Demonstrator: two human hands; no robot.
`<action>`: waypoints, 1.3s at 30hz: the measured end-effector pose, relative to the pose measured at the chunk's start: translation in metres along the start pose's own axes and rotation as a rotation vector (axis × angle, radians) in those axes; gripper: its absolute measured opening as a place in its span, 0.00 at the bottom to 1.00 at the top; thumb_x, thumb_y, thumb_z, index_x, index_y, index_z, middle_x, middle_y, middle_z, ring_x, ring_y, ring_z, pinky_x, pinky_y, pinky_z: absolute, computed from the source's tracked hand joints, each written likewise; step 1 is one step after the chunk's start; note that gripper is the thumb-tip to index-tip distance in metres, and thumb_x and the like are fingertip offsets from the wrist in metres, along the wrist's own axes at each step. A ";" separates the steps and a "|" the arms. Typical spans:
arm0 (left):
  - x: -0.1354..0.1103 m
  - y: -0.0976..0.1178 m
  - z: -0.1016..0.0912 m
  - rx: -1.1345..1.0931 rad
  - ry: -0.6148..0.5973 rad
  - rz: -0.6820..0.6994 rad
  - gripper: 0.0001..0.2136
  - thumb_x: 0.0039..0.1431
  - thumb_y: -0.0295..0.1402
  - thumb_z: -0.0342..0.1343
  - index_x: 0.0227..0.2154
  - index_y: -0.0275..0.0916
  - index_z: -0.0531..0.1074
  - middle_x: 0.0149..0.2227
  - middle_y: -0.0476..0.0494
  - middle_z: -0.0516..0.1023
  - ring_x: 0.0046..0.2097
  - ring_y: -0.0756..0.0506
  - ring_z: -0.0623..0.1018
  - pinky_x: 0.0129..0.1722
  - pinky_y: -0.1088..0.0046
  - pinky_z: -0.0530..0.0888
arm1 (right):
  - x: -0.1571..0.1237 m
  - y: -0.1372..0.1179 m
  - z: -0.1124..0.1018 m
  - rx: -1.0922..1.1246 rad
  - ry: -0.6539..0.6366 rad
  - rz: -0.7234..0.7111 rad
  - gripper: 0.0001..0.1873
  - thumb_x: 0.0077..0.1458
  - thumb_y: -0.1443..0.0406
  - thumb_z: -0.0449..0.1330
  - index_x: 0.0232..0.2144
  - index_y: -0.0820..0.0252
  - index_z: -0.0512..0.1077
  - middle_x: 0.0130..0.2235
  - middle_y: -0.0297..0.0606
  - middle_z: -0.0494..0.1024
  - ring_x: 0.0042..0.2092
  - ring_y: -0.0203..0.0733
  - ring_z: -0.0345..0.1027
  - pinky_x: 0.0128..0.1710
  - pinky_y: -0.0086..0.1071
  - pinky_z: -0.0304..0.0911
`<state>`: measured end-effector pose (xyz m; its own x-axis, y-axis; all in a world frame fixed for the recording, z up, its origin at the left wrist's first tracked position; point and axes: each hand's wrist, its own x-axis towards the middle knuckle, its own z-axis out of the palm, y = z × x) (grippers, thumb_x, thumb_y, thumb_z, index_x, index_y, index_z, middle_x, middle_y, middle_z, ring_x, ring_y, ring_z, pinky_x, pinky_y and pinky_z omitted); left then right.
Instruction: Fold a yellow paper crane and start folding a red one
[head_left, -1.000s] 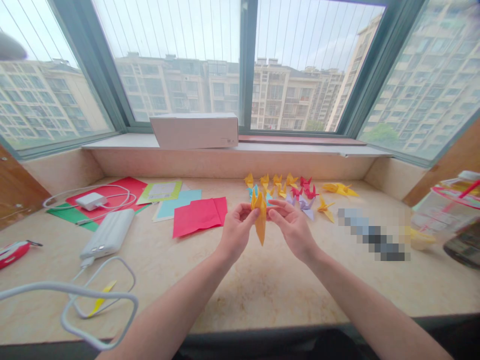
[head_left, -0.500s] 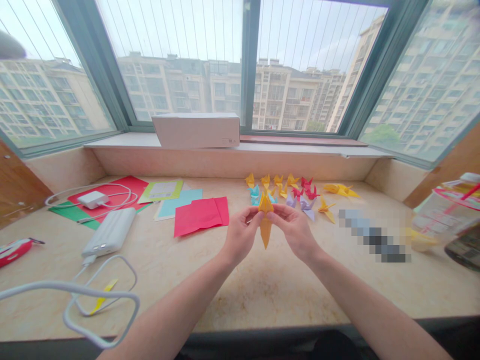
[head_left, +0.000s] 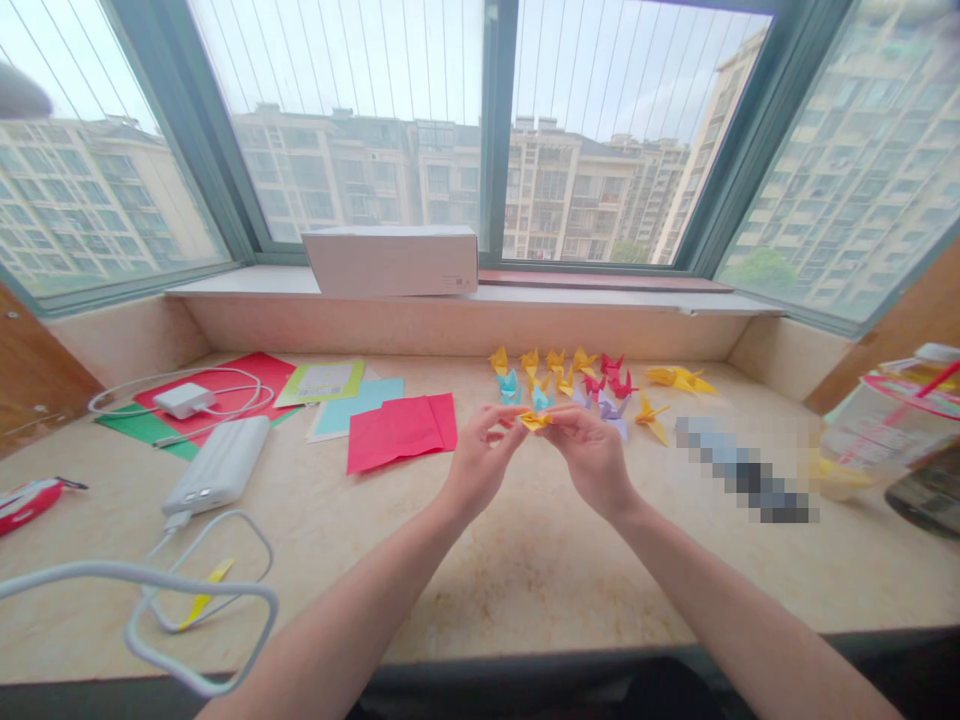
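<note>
Left hand: left hand (head_left: 480,468) raised above the surface (head_left: 480,590); left-hand fingers (head_left: 504,412) pinch the paper's left end.
Right hand: right hand (head_left: 590,460); right-hand fingers (head_left: 566,414) curled, pinching the right end.
Held item: yellow folded paper (head_left: 536,421), in the air between both hands, in front of the paper cranes; partly hidden by fingertips, exact fold hard to make out.
Nearby: paper cranes (head_left: 529,362) in rows just beyond the hands, some hidden behind the fingers; red paper sheets (head_left: 401,432) to the left.
Further left: power bank (head_left: 216,465), charger (head_left: 184,400).
Right side: pixelated object (head_left: 742,470), unreadable; plastic cup (head_left: 892,430), cut off by the frame edge.
Left edge: red pouch (head_left: 30,500), cut off.
</note>
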<state>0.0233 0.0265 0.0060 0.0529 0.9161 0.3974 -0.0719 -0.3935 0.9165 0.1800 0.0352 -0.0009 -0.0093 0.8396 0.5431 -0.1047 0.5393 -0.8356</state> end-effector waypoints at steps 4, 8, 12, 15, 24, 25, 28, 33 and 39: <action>-0.003 0.004 0.004 -0.164 -0.070 -0.076 0.19 0.60 0.47 0.55 0.47 0.38 0.75 0.35 0.43 0.78 0.35 0.47 0.77 0.36 0.72 0.74 | 0.002 -0.002 -0.005 -0.090 0.010 -0.095 0.06 0.54 0.66 0.64 0.34 0.51 0.81 0.43 0.38 0.79 0.47 0.45 0.72 0.51 0.42 0.66; -0.003 0.002 0.006 -0.253 -0.044 -0.101 0.17 0.59 0.43 0.59 0.45 0.37 0.72 0.36 0.43 0.78 0.37 0.47 0.78 0.37 0.72 0.74 | 0.001 -0.004 -0.008 -0.198 -0.041 -0.122 0.11 0.58 0.68 0.58 0.35 0.51 0.81 0.43 0.38 0.79 0.49 0.46 0.71 0.53 0.44 0.64; -0.001 -0.004 0.004 -0.222 -0.013 -0.106 0.21 0.53 0.36 0.65 0.49 0.38 0.70 0.35 0.45 0.77 0.36 0.48 0.77 0.37 0.72 0.74 | 0.001 0.002 -0.006 -0.142 -0.031 -0.094 0.07 0.57 0.65 0.61 0.36 0.52 0.79 0.42 0.38 0.79 0.47 0.45 0.71 0.52 0.42 0.65; -0.001 -0.005 0.002 -0.197 -0.031 -0.127 0.20 0.53 0.35 0.65 0.48 0.37 0.71 0.34 0.45 0.76 0.36 0.47 0.78 0.36 0.72 0.74 | 0.001 0.007 -0.002 -0.065 0.036 -0.062 0.09 0.53 0.64 0.66 0.39 0.52 0.78 0.44 0.38 0.77 0.44 0.43 0.72 0.49 0.40 0.67; -0.006 -0.001 0.004 -0.057 -0.066 -0.068 0.12 0.56 0.37 0.62 0.41 0.36 0.74 0.37 0.43 0.77 0.38 0.46 0.78 0.35 0.73 0.74 | 0.005 -0.004 0.000 0.127 -0.015 0.262 0.18 0.45 0.58 0.71 0.39 0.56 0.76 0.38 0.37 0.81 0.41 0.43 0.74 0.45 0.38 0.69; -0.006 -0.001 0.004 -0.056 -0.058 -0.072 0.13 0.56 0.38 0.62 0.40 0.36 0.74 0.36 0.43 0.77 0.37 0.46 0.78 0.35 0.73 0.74 | 0.005 -0.005 0.000 0.130 -0.024 0.261 0.17 0.44 0.57 0.71 0.37 0.55 0.76 0.36 0.36 0.81 0.40 0.42 0.74 0.43 0.37 0.69; -0.005 -0.001 0.005 -0.085 -0.030 -0.088 0.14 0.55 0.41 0.62 0.38 0.37 0.74 0.32 0.45 0.77 0.35 0.47 0.78 0.33 0.74 0.73 | 0.006 -0.007 0.001 0.141 -0.043 0.257 0.15 0.42 0.57 0.72 0.32 0.55 0.76 0.31 0.33 0.80 0.35 0.40 0.73 0.39 0.34 0.69; -0.004 0.001 0.005 -0.185 -0.047 -0.074 0.16 0.53 0.43 0.64 0.39 0.39 0.74 0.30 0.48 0.75 0.33 0.47 0.78 0.31 0.74 0.73 | 0.007 -0.006 -0.001 0.119 -0.060 0.212 0.11 0.42 0.56 0.72 0.28 0.53 0.78 0.30 0.34 0.79 0.34 0.41 0.72 0.38 0.35 0.68; -0.007 0.005 0.006 -0.200 -0.065 -0.037 0.14 0.55 0.43 0.63 0.36 0.38 0.75 0.29 0.48 0.75 0.31 0.49 0.76 0.30 0.75 0.71 | 0.008 0.000 -0.007 0.171 -0.120 0.154 0.05 0.48 0.60 0.69 0.30 0.50 0.80 0.33 0.33 0.79 0.38 0.41 0.71 0.41 0.35 0.65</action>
<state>0.0283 0.0179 0.0080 0.1226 0.9204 0.3712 -0.2641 -0.3303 0.9062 0.1866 0.0422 0.0025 -0.1547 0.8917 0.4254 -0.2591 0.3789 -0.8884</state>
